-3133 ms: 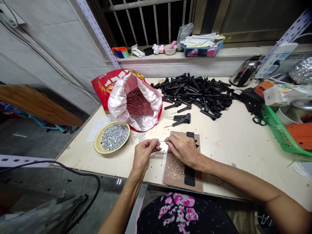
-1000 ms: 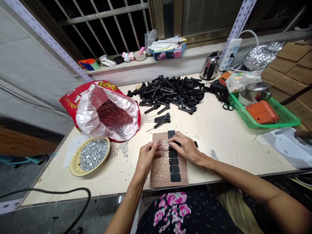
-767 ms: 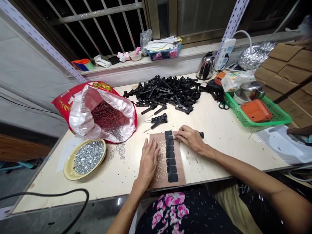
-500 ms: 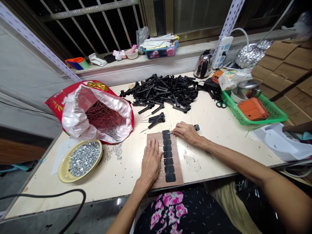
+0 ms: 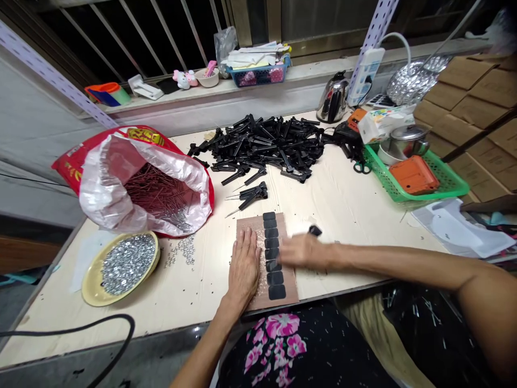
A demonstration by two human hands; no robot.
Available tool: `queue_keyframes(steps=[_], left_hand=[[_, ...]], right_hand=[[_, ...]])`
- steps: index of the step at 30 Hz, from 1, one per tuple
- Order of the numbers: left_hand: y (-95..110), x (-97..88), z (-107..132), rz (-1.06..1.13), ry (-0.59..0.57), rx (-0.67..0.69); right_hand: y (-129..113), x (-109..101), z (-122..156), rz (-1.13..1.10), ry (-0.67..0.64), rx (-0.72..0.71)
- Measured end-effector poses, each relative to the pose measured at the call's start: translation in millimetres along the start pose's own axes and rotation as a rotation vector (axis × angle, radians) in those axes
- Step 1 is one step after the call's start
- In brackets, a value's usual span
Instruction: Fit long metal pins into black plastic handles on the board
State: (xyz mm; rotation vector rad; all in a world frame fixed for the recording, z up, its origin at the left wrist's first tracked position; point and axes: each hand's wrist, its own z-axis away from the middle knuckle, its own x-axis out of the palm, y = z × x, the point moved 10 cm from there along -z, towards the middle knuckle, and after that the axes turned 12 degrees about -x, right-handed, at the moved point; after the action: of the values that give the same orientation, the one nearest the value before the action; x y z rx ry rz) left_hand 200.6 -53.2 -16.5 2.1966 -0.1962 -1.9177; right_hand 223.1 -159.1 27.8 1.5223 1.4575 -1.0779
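A thin brown board (image 5: 291,291) lies at the table's front edge, carrying a column of black rounded-square pads (image 5: 275,278). My left hand (image 5: 243,269) rests flat on the board's left side, fingers stretched, beside tiny pale bits scattered there. Smeared by motion, my right hand (image 5: 302,251) is over the board's right edge at the middle pads. It is closed around a black-handled tool (image 5: 314,230), whose handle end sticks out behind the hand; its thin tip is blurred. Beyond the board lie several black-handled tools with thin metal spikes (image 5: 252,195).
A heap of black plastic handles (image 5: 266,143) covers the table's back. On the left are a red sack (image 5: 202,186) of thin rods and a yellow bowl (image 5: 91,288) of small metal pieces. A green basket (image 5: 456,189), scissors (image 5: 362,168) and kettle (image 5: 333,99) stand right.
My right hand has moved from the top pad toward me, down to the middle pads, with the tool still in it. My left hand stays flat on the board. The view has shifted slightly.
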Motion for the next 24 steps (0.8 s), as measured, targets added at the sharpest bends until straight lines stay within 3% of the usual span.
queue_keyframes(steps=[3, 7, 11, 14, 18, 19, 22, 24], left_hand=[[0.5, 0.8, 0.3, -0.003, 0.0, 0.004], [-0.3, 2.0, -0.3, 0.002, 0.003, -0.004], [0.1, 2.1, -0.8, 0.012, 0.007, -0.006], [0.7, 1.0, -0.8, 0.024, 0.011, -0.007], [-0.4, 3.1, -0.4, 0.011, -0.002, -0.016], [-0.8, 3.9, -0.2, 0.01, -0.006, -0.018], [-1.3, 4.7, 0.1, 0.02, -0.007, -0.02], [-0.5, 5.1, 0.0, 0.022, -0.013, -0.017]], right_hand=[[16.8, -0.1, 5.2, 0.018, 0.001, 0.163], [-8.3, 2.2, 2.1, -0.028, -0.027, 0.021], [-8.5, -1.5, 5.2, -0.029, 0.003, 0.098], [6.0, -3.2, 5.5, -0.047, 0.025, 0.136], [29.9, -6.3, 14.6, -0.056, 0.089, 0.327], [25.2, -5.8, 16.0, -0.053, 0.097, 0.329], [-17.8, 2.4, 10.9, -0.102, 0.053, 0.107], [-27.4, 3.4, 12.8, -0.132, 0.046, 0.107]])
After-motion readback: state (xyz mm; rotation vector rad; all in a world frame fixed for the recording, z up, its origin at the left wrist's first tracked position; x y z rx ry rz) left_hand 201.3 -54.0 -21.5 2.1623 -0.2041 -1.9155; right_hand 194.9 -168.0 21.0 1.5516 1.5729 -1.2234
